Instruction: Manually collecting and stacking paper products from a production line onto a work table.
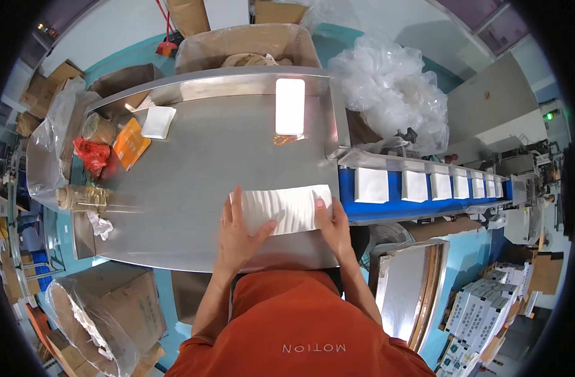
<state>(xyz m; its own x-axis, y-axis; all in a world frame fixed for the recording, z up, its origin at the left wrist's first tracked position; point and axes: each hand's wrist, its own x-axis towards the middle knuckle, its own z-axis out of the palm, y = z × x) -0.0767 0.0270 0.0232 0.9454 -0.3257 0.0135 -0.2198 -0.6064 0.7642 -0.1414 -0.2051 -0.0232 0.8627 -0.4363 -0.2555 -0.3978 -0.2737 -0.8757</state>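
Observation:
A row of white folded paper napkins (286, 208), pressed together in a block, is held between my two hands just above the near part of the steel table (193, 213). My left hand (238, 237) grips the left end, thumb along the near side and fingers at the outer end. At the right end my right hand (335, 231) has its thumb on top of the napkins, its other fingers partly hidden. Just right of that hand, flat white napkin stacks (371, 185) lie spaced out on a blue conveyor belt (393, 185).
A phone with a bright white screen (290, 107) and a beaded strap (281, 140) lies at the table's back. On the left are an orange packet (131, 144), a white packet (158, 122), a red plastic bag (92, 156) and a transparent jar (83, 198). A raised steel rim (218, 85) edges the back.

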